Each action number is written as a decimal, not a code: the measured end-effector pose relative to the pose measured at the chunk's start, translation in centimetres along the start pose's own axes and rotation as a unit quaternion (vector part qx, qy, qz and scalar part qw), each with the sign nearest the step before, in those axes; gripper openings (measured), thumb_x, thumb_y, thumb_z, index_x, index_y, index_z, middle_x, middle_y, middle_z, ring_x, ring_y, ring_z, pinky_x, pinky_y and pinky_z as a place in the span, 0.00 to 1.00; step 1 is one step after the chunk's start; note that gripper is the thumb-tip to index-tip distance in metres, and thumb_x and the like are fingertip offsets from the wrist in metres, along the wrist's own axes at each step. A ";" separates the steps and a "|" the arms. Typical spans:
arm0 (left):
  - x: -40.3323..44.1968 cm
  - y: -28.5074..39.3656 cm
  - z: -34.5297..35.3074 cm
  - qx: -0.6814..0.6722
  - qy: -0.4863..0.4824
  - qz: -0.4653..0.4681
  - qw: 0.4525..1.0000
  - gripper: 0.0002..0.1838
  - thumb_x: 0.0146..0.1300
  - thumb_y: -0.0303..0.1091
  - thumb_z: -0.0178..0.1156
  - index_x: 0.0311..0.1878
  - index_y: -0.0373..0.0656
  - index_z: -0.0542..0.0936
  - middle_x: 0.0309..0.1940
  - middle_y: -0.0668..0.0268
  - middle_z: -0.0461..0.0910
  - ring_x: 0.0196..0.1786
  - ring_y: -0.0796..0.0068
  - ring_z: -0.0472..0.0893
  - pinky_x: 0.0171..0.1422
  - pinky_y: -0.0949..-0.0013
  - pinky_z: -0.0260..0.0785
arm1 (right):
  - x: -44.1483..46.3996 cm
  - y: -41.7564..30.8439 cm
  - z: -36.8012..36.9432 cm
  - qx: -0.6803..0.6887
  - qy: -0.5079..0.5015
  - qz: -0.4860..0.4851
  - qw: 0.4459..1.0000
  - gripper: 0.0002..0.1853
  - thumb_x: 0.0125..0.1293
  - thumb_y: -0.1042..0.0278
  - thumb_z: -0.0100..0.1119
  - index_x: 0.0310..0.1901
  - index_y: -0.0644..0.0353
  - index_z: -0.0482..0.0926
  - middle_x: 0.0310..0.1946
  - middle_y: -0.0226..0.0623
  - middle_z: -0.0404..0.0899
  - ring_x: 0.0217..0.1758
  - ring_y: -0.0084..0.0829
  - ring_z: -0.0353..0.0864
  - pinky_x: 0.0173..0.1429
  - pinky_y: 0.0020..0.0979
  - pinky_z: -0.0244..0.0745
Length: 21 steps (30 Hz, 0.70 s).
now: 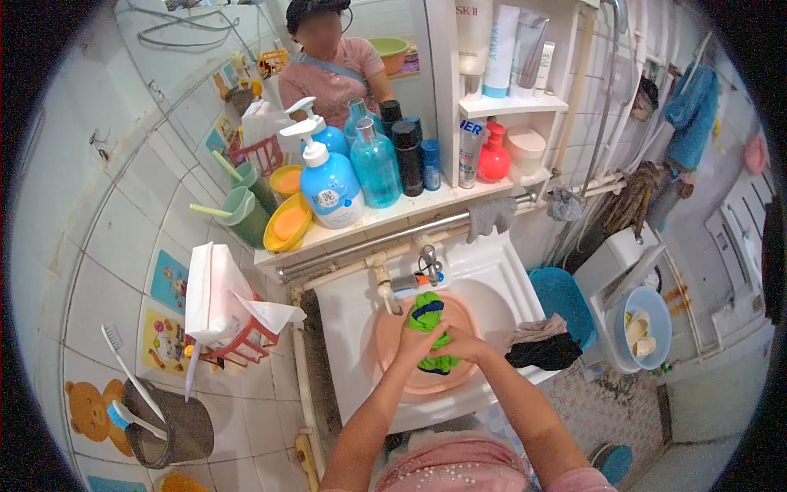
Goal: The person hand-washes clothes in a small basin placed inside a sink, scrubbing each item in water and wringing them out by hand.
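Observation:
A bright green cloth item with dark blue edging (429, 303) is bunched up over a peach-coloured basin (385, 361). My left hand (418, 339) wraps around its left side, fingers closed. From the right, my right hand (462, 344) grips the same cloth, close beside the left. The basin sits inside the white sink (348, 328), under the tap (387, 291). Which garment or cloth this is, I cannot make out. Behind the basin, near the tap handle, lies a grey and orange tube-like item (410, 281).
A shelf (426, 205) above the sink carries a blue pump bottle (329, 193), a turquoise bottle (375, 168) and a yellow soap dish (287, 230). Dark cloth (543, 353) hangs over the sink's right edge. A tissue pack (211, 291) and brush holder (193, 426) are at left.

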State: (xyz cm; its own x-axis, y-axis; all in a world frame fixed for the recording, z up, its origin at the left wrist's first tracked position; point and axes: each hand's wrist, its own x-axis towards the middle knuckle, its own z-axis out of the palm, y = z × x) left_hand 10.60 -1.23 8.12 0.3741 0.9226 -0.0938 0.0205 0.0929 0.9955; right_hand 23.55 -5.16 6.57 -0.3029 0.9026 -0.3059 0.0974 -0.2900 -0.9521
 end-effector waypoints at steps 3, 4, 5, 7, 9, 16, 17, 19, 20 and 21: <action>0.3 -0.3 0.4 -0.054 0.017 0.003 0.998 0.19 0.49 0.26 0.65 0.44 0.39 0.70 0.34 0.67 0.76 0.35 0.79 0.76 0.39 0.73 0.71 | 1.0 2.1 0.0 -0.054 0.077 -0.048 0.994 0.48 0.42 0.58 0.72 0.62 0.64 0.55 0.54 0.44 0.69 0.55 0.37 0.70 0.57 0.32 0.65; 0.0 1.1 0.8 -0.033 0.071 0.016 0.997 0.20 0.48 0.26 0.66 0.44 0.38 0.70 0.33 0.67 0.75 0.35 0.78 0.76 0.39 0.73 0.71 | 0.6 1.6 0.4 -0.054 0.077 -0.049 0.994 0.48 0.42 0.58 0.72 0.62 0.64 0.55 0.54 0.44 0.69 0.55 0.37 0.70 0.57 0.32 0.65; -0.1 1.9 1.0 -0.011 0.126 0.029 0.992 0.21 0.47 0.25 0.66 0.44 0.38 0.69 0.33 0.66 0.74 0.35 0.76 0.75 0.39 0.73 0.71 | 0.1 1.2 0.9 -0.093 0.156 -0.051 0.982 0.49 0.42 0.57 0.72 0.63 0.65 0.53 0.56 0.46 0.66 0.57 0.39 0.67 0.59 0.33 0.63; 0.4 1.3 0.8 -0.003 0.182 0.051 0.982 0.21 0.47 0.25 0.66 0.44 0.37 0.68 0.33 0.65 0.73 0.35 0.75 0.75 0.38 0.73 0.71 | -0.8 0.4 2.1 -0.130 0.234 -0.052 0.962 0.51 0.42 0.57 0.72 0.64 0.65 0.51 0.58 0.48 0.63 0.60 0.41 0.64 0.62 0.34 0.60; 1.1 0.6 0.7 0.004 0.238 0.073 0.969 0.22 0.46 0.25 0.66 0.44 0.37 0.67 0.33 0.65 0.73 0.35 0.75 0.74 0.38 0.73 0.71 | -1.7 0.4 3.1 -0.242 0.363 -0.198 0.878 0.49 0.42 0.59 0.72 0.64 0.63 0.53 0.62 0.53 0.55 0.65 0.45 0.57 0.66 0.37 0.54; 1.4 0.2 1.4 -0.199 0.243 0.010 0.949 0.17 0.48 0.20 0.62 0.41 0.37 0.67 0.32 0.65 0.70 0.34 0.75 0.72 0.38 0.73 0.68 | -3.5 -0.1 5.3 -0.410 0.325 -0.195 0.830 0.42 0.45 0.71 0.66 0.64 0.58 0.56 0.64 0.56 0.46 0.66 0.51 0.51 0.68 0.40 0.50; 1.5 -0.4 1.8 -0.234 0.250 0.007 0.939 0.16 0.48 0.20 0.62 0.39 0.37 0.67 0.31 0.65 0.69 0.33 0.76 0.72 0.38 0.73 0.67 | -2.9 -0.1 5.1 -0.409 0.324 -0.176 0.835 0.42 0.45 0.73 0.65 0.64 0.59 0.55 0.64 0.56 0.48 0.66 0.52 0.52 0.67 0.41 0.51; 2.1 -2.4 1.5 -0.268 0.256 0.004 0.929 0.15 0.48 0.20 0.62 0.37 0.37 0.68 0.30 0.66 0.69 0.33 0.76 0.72 0.38 0.74 0.67 | -2.0 0.0 4.3 -0.407 0.323 -0.157 0.840 0.41 0.46 0.75 0.63 0.64 0.59 0.54 0.63 0.55 0.50 0.65 0.53 0.53 0.67 0.42 0.52; 2.5 -3.5 1.0 -0.228 0.243 0.007 0.943 0.15 0.47 0.20 0.62 0.38 0.37 0.68 0.31 0.66 0.69 0.34 0.76 0.71 0.38 0.74 0.66 | -1.6 0.2 3.8 -0.375 0.305 -0.189 0.855 0.41 0.46 0.75 0.63 0.64 0.60 0.54 0.61 0.56 0.54 0.64 0.54 0.55 0.65 0.42 0.55; 2.9 -4.7 0.5 -0.189 0.230 0.010 0.955 0.16 0.47 0.21 0.62 0.38 0.37 0.67 0.31 0.66 0.69 0.34 0.76 0.71 0.37 0.75 0.66 | -1.3 0.1 3.4 -0.343 0.285 -0.221 0.867 0.41 0.47 0.75 0.62 0.64 0.61 0.53 0.60 0.56 0.57 0.63 0.54 0.56 0.64 0.42 0.57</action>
State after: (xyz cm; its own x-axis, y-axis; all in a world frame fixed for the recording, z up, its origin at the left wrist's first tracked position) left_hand 12.04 0.78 3.20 -0.0769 0.9843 -0.1586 -0.3500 0.1223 0.9287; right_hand 20.70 -7.48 6.85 0.0449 0.9448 0.3246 0.6914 0.2051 -0.6927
